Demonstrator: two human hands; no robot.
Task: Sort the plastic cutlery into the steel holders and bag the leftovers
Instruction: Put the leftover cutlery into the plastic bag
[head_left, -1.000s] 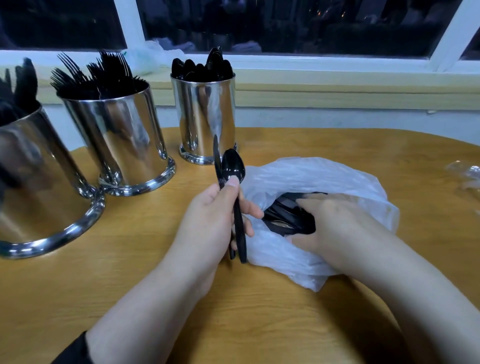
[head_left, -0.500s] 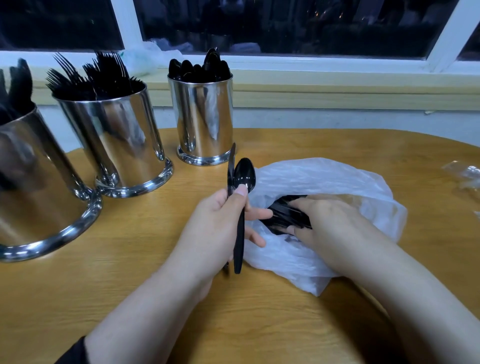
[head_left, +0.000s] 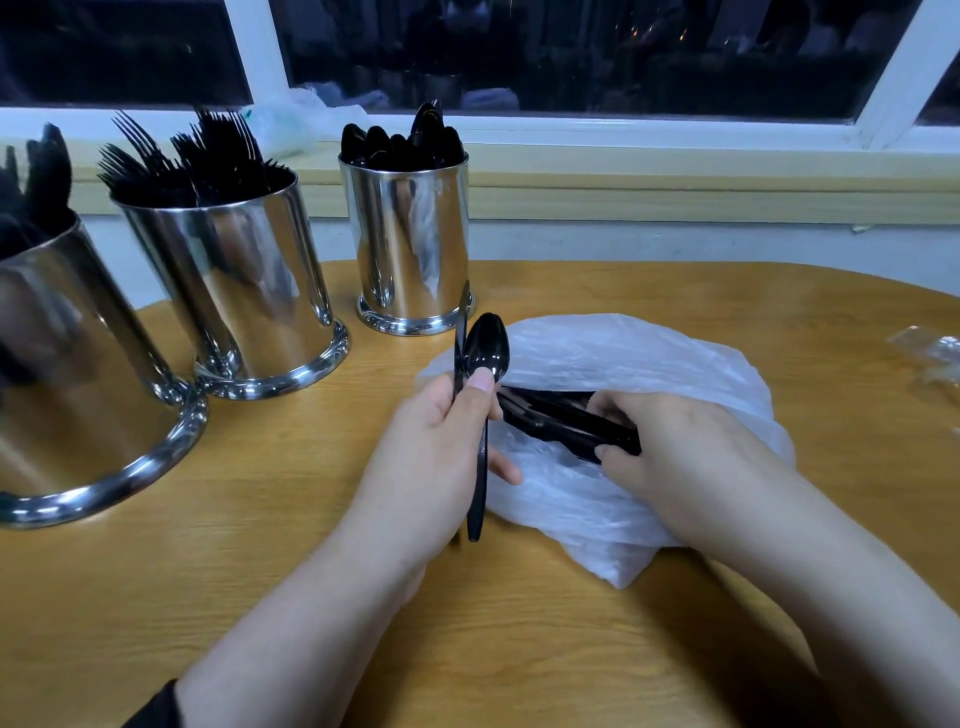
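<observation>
My left hand (head_left: 434, 452) grips a black plastic spoon (head_left: 484, 395) upright, thumb on its bowl, with a black knife (head_left: 459, 338) held beside it. My right hand (head_left: 670, 447) reaches into a white plastic bag (head_left: 597, 358) lying on the table and grips a bundle of black cutlery (head_left: 561, 421) at the bag's mouth. Three steel holders stand at the left: the nearest (head_left: 67, 374) with dark cutlery, the middle one (head_left: 234, 291) full of forks, the far one (head_left: 413, 244) full of spoons.
The wooden table (head_left: 363, 623) has a rounded far edge below a window sill (head_left: 675, 176). A crumpled clear wrapper (head_left: 930, 353) lies at the right edge. Another pale bag (head_left: 291, 119) rests on the sill behind the holders.
My left hand has shifted right, toward the bag, with the spoon and knife. My right hand has drawn the cutlery bundle further out at the bag's mouth.
</observation>
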